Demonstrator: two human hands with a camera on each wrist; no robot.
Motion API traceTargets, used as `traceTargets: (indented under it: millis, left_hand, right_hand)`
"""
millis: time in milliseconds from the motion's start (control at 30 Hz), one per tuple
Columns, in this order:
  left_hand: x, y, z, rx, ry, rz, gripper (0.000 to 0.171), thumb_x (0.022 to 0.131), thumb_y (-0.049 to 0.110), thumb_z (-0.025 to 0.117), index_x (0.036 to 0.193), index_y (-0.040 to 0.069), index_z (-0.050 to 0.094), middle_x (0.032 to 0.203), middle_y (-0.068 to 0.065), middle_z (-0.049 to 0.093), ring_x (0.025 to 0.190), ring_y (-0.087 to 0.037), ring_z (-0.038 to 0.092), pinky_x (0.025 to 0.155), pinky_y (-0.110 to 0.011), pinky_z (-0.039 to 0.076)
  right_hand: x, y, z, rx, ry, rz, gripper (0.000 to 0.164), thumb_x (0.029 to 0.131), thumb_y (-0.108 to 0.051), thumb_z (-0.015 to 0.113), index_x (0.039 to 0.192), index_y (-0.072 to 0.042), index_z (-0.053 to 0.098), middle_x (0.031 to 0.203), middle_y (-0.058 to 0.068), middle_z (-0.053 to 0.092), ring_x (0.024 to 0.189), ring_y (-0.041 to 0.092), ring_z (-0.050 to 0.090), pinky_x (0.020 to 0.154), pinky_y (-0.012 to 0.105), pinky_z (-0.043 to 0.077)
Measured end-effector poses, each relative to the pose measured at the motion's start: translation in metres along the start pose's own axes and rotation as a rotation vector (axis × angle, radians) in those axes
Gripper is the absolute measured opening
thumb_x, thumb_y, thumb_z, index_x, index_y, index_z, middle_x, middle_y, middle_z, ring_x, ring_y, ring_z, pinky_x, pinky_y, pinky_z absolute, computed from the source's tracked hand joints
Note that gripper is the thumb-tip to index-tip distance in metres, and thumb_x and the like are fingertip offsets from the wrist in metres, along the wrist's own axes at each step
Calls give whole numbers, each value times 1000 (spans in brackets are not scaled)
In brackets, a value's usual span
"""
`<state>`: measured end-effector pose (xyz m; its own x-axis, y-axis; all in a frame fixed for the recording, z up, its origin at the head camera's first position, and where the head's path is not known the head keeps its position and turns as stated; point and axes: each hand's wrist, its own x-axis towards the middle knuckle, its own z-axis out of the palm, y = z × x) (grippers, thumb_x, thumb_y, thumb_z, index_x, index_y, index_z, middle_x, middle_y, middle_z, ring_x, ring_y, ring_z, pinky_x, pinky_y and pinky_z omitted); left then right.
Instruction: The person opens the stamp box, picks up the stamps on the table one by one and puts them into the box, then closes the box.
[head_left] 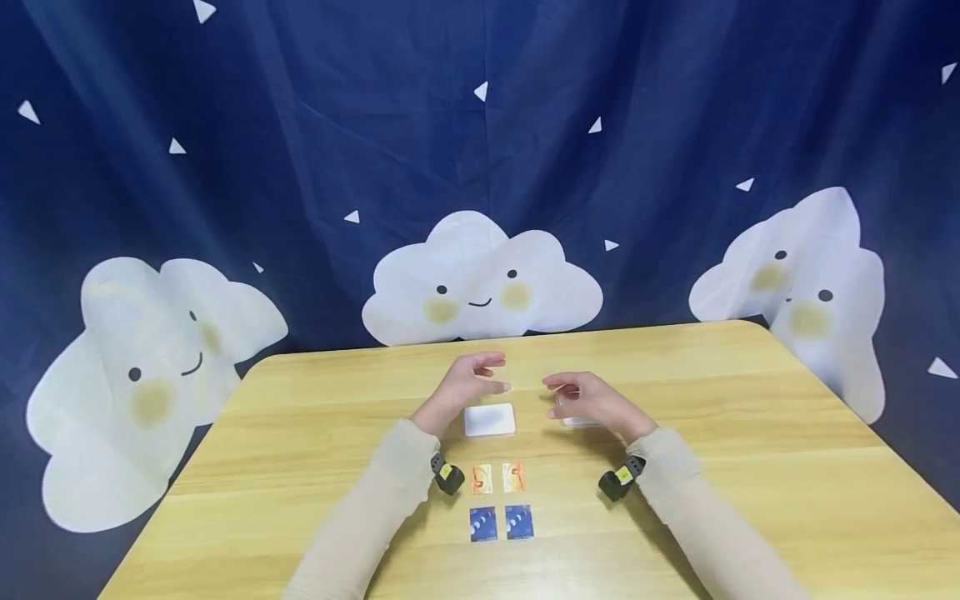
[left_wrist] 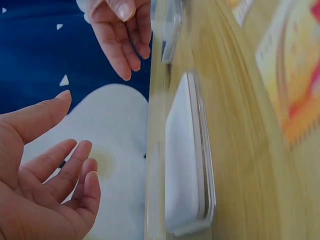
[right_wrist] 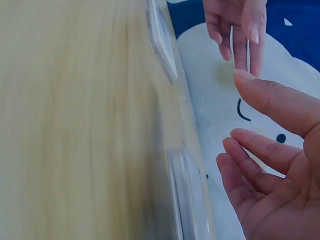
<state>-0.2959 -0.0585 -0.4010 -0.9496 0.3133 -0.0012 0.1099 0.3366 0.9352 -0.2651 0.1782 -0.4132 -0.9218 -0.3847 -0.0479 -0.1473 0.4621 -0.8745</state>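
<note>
My left hand hovers above and behind a flat white case, its fingers loosely bent and nothing between them. To the right, my right hand hangs over a second flat white case, which it partly covers in the head view. Thumb and fingers of that hand are apart and hold nothing. Seen from the left wrist, the nearer case has rounded corners and a layered edge. In the right wrist view the other case lies beside the right hand, apart from it.
Nearer the front lie two orange stamps side by side, and below them two dark blue stamps with a row of pale moon shapes. All rest on a wooden table. Behind its far edge hangs a blue curtain with clouds.
</note>
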Motion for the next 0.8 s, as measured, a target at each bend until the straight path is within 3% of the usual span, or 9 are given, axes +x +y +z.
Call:
traceTargets:
  millis: [567, 800]
  left_hand:
    - [-13, 20, 31, 6, -79, 41, 50, 78, 6, 74, 126, 5, 58, 126, -13, 59, 115, -36, 49, 92, -36, 44]
    - [-11, 24, 43, 10, -91, 53, 50, 78, 6, 74, 125, 8, 59, 125, -10, 60, 115, -35, 50, 92, -36, 44]
  right_hand:
    - [-29, 24, -36, 4, 35, -78, 58, 81, -11, 72, 129, 12, 47, 128, 31, 50, 117, 44, 48, 100, 52, 38]
    - [-37, 34, -45, 39, 50, -78, 59, 81, -12, 72, 129, 12, 47, 128, 31, 50, 117, 43, 48, 95, 39, 44]
